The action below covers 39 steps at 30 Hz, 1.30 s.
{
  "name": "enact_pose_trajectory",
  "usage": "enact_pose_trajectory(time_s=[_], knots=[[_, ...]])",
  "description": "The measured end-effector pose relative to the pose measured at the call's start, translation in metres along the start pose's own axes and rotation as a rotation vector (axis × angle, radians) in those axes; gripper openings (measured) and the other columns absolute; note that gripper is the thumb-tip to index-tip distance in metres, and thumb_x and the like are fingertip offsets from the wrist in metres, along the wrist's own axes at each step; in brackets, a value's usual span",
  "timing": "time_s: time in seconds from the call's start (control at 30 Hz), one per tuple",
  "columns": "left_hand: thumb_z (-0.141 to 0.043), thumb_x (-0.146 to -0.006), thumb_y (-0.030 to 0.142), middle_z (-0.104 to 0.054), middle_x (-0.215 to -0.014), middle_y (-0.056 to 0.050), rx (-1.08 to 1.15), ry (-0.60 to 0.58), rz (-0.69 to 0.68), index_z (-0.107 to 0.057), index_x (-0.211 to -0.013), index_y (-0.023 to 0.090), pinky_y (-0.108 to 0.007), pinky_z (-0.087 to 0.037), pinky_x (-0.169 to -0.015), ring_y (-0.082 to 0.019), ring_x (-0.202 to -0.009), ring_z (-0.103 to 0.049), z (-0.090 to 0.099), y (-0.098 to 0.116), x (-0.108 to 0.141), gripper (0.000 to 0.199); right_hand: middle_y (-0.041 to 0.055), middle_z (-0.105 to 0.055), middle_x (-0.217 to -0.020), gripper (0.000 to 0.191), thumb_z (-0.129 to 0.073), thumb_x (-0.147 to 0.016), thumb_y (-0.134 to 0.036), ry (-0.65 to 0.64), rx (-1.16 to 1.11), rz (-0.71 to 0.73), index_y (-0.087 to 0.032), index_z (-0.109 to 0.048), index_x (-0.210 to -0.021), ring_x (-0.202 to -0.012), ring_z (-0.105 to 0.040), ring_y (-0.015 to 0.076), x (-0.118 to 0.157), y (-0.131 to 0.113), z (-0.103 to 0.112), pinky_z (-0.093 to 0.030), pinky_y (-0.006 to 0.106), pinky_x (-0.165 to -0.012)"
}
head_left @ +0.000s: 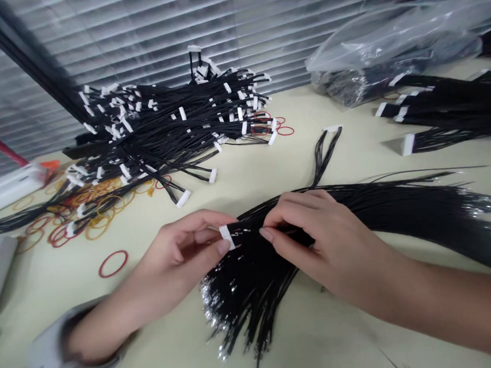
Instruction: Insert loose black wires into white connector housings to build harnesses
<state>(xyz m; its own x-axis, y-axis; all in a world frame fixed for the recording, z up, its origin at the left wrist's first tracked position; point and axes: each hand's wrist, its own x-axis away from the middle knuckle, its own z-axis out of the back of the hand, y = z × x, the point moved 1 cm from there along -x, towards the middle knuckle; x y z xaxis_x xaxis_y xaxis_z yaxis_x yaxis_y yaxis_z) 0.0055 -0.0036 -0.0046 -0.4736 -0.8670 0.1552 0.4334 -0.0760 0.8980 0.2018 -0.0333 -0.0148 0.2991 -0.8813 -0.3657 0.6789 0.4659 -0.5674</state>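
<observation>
A white connector (pixel 227 237) is pinched between the thumb and fingers of my left hand (pixel 191 247). Just right of it, my right hand (pixel 314 232) has thumb and forefinger pressed together on a thin black wire, its tip near the connector. Under both hands lies a thick bundle of loose black wires (pixel 402 207) with shiny metal ends, fanned out at the lower left and at the far right. Behind my right hand, a white connector with looped black wires (pixel 333 129) sticks up from the bundle.
A heap of black cables with white connectors (pixel 171 116) lies at the back left, with red and yellow rubber bands (pixel 102 211) beside it. A clear plastic bag (pixel 388 51) and more cables (pixel 457 102) are at the back right. One red band (pixel 113 264) lies left.
</observation>
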Motion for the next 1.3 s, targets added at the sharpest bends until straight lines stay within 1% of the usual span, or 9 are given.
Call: enact_pose_trajectory(time_s=[0.13,0.3,0.5,0.63,0.87,1.07,1.3], knots=[[-0.057,-0.080,0.024,-0.064,-0.079,0.002,-0.041,0.025,0.004,-0.058,-0.098,0.026,-0.012,-0.042,-0.056,-0.008,-0.071,-0.056,-0.0010,0.0009,0.0015,0.018,-0.0048,-0.053,-0.071,0.012,-0.049,-0.082,-0.015,-0.034,-0.009,-0.045,-0.018,-0.052,-0.072,-0.068,-0.047,0.0093,-0.0001,-0.0029,0.0010,-0.031,0.026,-0.069],[-0.057,-0.080,0.021,-0.065,-0.080,0.002,-0.045,0.033,-0.020,-0.059,-0.098,0.026,-0.012,-0.045,-0.060,-0.008,-0.072,-0.058,-0.0023,0.0011,0.0011,0.019,-0.0064,-0.052,-0.065,0.013,-0.049,-0.082,-0.014,-0.016,-0.067,-0.046,-0.018,-0.051,-0.069,-0.063,-0.046,0.0073,-0.0011,-0.0014,0.0024,-0.031,0.025,-0.067],[-0.057,-0.080,0.019,-0.063,-0.079,0.004,-0.021,0.031,-0.036,-0.060,-0.098,0.026,-0.010,-0.045,-0.060,-0.006,-0.070,-0.057,-0.0020,-0.0001,-0.0008,0.019,-0.0065,-0.053,-0.062,0.015,-0.051,-0.081,-0.014,-0.033,-0.089,0.002,-0.017,-0.053,-0.066,-0.058,-0.046,0.0062,-0.0031,0.0014,0.0026,-0.030,0.025,-0.066],[-0.057,-0.080,0.018,-0.063,-0.078,0.004,0.023,0.017,-0.001,-0.061,-0.096,0.026,-0.008,-0.044,-0.061,-0.005,-0.071,-0.057,-0.0009,0.0007,-0.0015,0.019,-0.0055,-0.053,-0.062,0.015,-0.051,-0.081,-0.015,-0.034,-0.084,0.046,-0.017,-0.054,-0.067,-0.058,-0.046,0.0069,-0.0044,0.0015,0.0032,-0.031,0.025,-0.065],[-0.060,-0.078,0.021,-0.064,-0.080,0.002,0.021,0.033,0.011,-0.062,-0.097,0.025,-0.012,-0.046,-0.061,-0.008,-0.070,-0.058,-0.0013,0.0008,-0.0021,0.019,-0.0048,-0.054,-0.064,0.016,-0.050,-0.081,-0.016,-0.053,-0.048,0.058,-0.017,-0.054,-0.066,-0.059,-0.045,0.0074,-0.0038,0.0015,0.0046,-0.031,0.025,-0.065],[-0.059,-0.079,0.022,-0.064,-0.077,0.004,0.001,0.024,0.024,-0.062,-0.098,0.027,-0.010,-0.044,-0.058,-0.006,-0.067,-0.056,-0.0006,0.0012,-0.0013,0.020,-0.0046,-0.055,-0.067,0.015,-0.049,-0.082,-0.016,-0.097,-0.038,0.106,-0.016,-0.053,-0.068,-0.062,-0.048,0.0075,-0.0038,0.0025,0.0044,-0.029,0.027,-0.068],[-0.060,-0.079,0.022,-0.064,-0.079,0.004,0.008,0.014,0.016,-0.062,-0.098,0.028,-0.010,-0.045,-0.061,-0.006,-0.070,-0.057,-0.0002,0.0004,-0.0007,0.020,-0.0045,-0.054,-0.063,0.015,-0.049,-0.081,-0.013,-0.124,-0.018,0.123,-0.016,-0.053,-0.067,-0.060,-0.046,0.0082,-0.0040,0.0041,0.0044,-0.029,0.028,-0.068]])
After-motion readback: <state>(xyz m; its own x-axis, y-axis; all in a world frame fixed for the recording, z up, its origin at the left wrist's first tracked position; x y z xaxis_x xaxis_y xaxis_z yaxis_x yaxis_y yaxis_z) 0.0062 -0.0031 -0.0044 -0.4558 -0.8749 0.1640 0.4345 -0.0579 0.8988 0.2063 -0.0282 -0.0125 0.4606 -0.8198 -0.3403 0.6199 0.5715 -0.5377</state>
